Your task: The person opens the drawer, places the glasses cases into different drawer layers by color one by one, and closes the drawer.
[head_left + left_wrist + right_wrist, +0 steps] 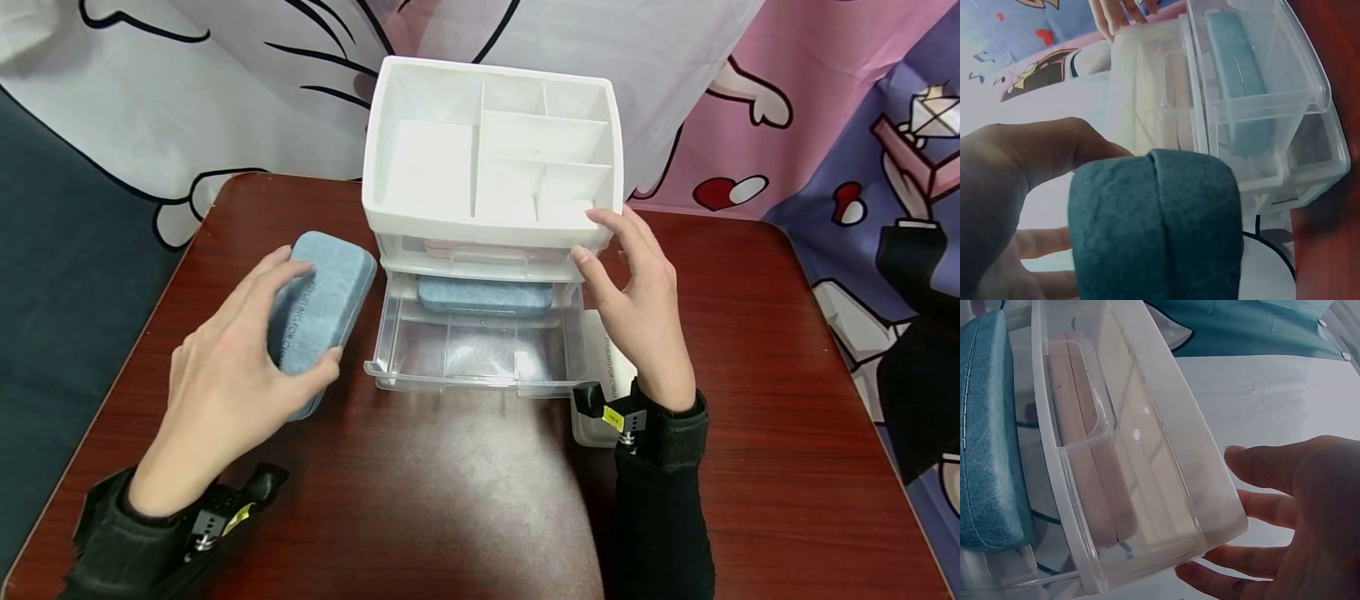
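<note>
My left hand [225,367] grips a blue glasses case [330,287], thumb on its near end and fingers along its far side. It is held left of a white drawer organizer [491,221], and fills the lower part of the left wrist view [1154,231]. A second blue glasses case [483,296] lies at the back of the pulled-out clear drawer [480,350]. At the organizer's right front corner, my right hand [641,300] touches the edge with thumb and extended fingers. A pink case [1088,462] shows through the shut drawer above.
A white glasses case [611,358] with printed text lies right of the drawer, partly under my right wrist. The organizer's top tray [435,167] has several compartments. It stands at the back of the brown table [480,500], against a printed cloth [247,92].
</note>
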Motion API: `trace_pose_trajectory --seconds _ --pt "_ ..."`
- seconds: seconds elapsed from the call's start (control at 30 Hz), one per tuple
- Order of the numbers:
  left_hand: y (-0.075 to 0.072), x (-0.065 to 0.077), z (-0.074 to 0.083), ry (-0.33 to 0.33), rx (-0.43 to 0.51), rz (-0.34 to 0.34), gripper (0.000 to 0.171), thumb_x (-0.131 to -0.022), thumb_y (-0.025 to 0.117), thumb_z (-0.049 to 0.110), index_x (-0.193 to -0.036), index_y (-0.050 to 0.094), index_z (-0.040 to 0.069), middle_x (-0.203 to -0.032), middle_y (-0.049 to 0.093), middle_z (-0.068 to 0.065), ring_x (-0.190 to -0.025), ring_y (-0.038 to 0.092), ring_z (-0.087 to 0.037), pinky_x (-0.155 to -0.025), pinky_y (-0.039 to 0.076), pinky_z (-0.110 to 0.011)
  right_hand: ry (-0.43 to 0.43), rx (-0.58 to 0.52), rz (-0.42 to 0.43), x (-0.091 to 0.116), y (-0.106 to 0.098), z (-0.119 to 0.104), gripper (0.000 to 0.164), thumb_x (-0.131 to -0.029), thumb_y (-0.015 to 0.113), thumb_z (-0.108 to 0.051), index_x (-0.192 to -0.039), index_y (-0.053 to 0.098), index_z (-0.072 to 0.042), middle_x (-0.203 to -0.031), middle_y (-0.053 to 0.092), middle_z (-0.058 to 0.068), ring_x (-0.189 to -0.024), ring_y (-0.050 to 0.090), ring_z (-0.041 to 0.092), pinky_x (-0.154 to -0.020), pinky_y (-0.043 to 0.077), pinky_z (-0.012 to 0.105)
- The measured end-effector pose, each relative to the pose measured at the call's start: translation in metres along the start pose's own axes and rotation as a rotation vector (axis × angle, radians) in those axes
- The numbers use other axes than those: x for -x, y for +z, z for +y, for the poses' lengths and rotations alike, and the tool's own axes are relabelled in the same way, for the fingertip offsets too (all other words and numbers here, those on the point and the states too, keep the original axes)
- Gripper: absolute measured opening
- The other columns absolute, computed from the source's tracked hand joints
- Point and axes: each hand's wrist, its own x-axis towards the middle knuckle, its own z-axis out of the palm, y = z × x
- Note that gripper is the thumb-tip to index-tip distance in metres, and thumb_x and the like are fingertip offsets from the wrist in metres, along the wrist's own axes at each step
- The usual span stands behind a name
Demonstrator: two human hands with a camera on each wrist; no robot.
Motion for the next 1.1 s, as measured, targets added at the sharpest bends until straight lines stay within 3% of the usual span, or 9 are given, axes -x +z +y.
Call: trace_pose_trajectory --seconds 0.4,0.6,0.87,1.1 --pt "-0.002 -0.001 0.012 0.098 0.033 0.007 0.075 -0.065 0.080 0.020 -0.135 0.053 0.018 -0.146 0.046 -0.001 -0.087 0.058 -0.023 -0.050 0.038 -0.034 -0.003 0.003 -0.001 0.000 0.001 -0.001 0.039 -0.092 0.067 -0.024 -0.129 0.060 -0.018 -0.145 0.049 0.008 -0.130 0.047 0.015 -0.101 0.040 0.041" --pt "-0.001 -0.004 0.018 0.152 0.027 -0.009 0.073 -0.066 0.078 0.020 -0.135 0.053 0.017 -0.145 0.045 -0.003 -0.088 0.060 -0.023 -0.053 0.040 -0.036 0.000 -0.007 -0.003 -0.001 0.001 -0.001 0.039 -0.092 0.066 -0.023 -0.130 0.060 -0.017 -0.145 0.049 0.006 -0.132 0.045 0.015 -0.101 0.039 0.041" --pt "0.002 -0.010 0.026 0.241 -0.031 -0.083 0.074 -0.067 0.076 0.020 -0.136 0.051 0.017 -0.148 0.044 -0.005 -0.078 0.057 -0.025 -0.060 0.041 -0.037 0.003 -0.022 -0.005 0.000 0.000 -0.003 0.037 -0.092 0.066 -0.022 -0.129 0.061 -0.019 -0.144 0.050 0.004 -0.132 0.046 0.018 -0.101 0.038 0.043" --pt "0.004 -0.015 0.032 0.311 -0.035 -0.126 0.072 -0.068 0.074 0.018 -0.136 0.051 0.016 -0.146 0.047 -0.008 -0.097 0.062 -0.023 -0.067 0.040 -0.036 0.004 -0.012 -0.001 -0.001 0.000 -0.002 0.038 -0.092 0.066 -0.023 -0.129 0.060 -0.018 -0.143 0.051 0.005 -0.138 0.039 0.012 -0.101 0.039 0.043"
